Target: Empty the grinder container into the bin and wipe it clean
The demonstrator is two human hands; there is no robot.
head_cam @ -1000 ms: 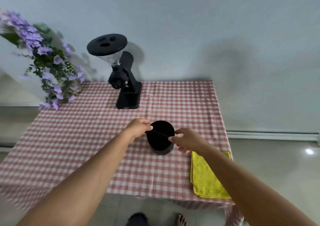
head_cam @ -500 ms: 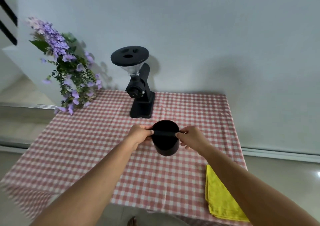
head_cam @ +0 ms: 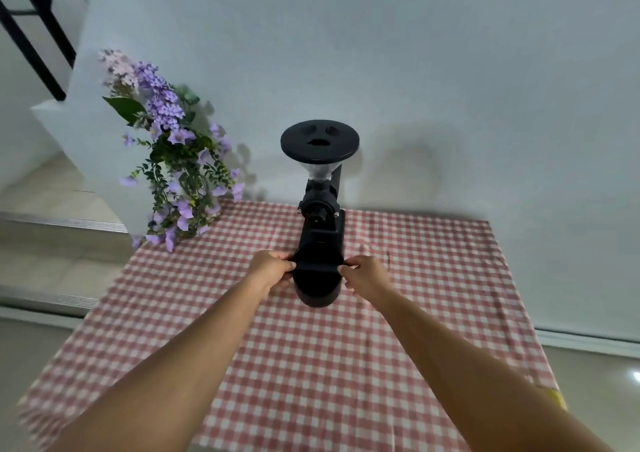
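A black round grinder container (head_cam: pixel 317 287) is held just in front of the black coffee grinder (head_cam: pixel 320 188), low over the checked tablecloth. My left hand (head_cam: pixel 272 269) pinches its rim on the left side. On the right side my right hand (head_cam: pixel 363 273) pinches the rim too. The container overlaps the grinder's base in view, so I cannot tell whether they touch. A yellow cloth (head_cam: pixel 558 398) shows only as a sliver at the table's right edge, behind my right forearm. No bin is in view.
A vase of purple flowers (head_cam: pixel 176 160) stands at the table's back left corner. The table (head_cam: pixel 311 365) with its red and white checked cloth backs onto a pale wall. A black stair rail (head_cam: pixel 31 32) rises at the upper left.
Both hands have carried the container away from me toward the grinder's base. The view has tilted up, so the yellow cloth has slid nearly out of sight.
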